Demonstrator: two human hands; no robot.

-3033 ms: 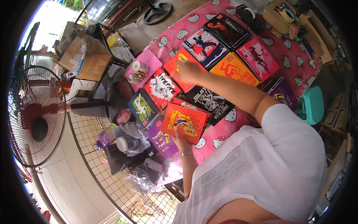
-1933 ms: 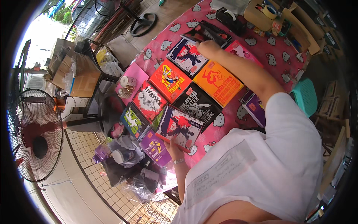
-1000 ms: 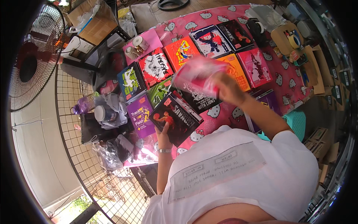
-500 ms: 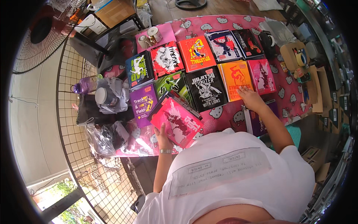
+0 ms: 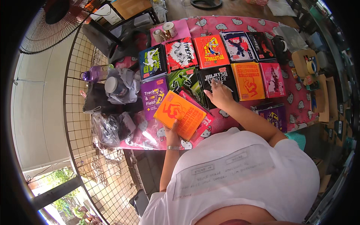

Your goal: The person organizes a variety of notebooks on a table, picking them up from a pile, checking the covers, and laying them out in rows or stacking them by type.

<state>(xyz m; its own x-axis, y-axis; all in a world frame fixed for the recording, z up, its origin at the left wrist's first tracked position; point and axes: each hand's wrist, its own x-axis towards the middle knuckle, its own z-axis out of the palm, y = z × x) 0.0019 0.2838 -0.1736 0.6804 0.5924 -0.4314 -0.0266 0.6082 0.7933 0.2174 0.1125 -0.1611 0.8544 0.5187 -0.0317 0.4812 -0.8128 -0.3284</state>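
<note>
My left hand [image 5: 171,132] grips a tilted bundle of spiral notebooks near the table's front edge. On top lies an orange notebook [image 5: 180,112], with a pink notebook [image 5: 205,126] sticking out beneath it. Over the black notebook [image 5: 225,72] in the front row, my right hand [image 5: 220,95] reaches with its fingers spread, touching the cover. Right of it sit another orange notebook [image 5: 249,80] and a pink one [image 5: 273,79]. To its left are a green-and-black notebook [image 5: 183,80] and a purple one [image 5: 150,93].
A back row holds several more notebooks, including a red-orange one [image 5: 211,51]. Another purple notebook [image 5: 275,116] lies at the right front. Plastic bags [image 5: 107,129], a lidded jar [image 5: 115,87] and a purple bottle [image 5: 95,74] crowd the left. A fan [image 5: 56,17] stands beyond.
An orange notebook now tops the bundle in my left hand, covering most of the pink one. My right hand has shifted left from the orange notebook to the black one.
</note>
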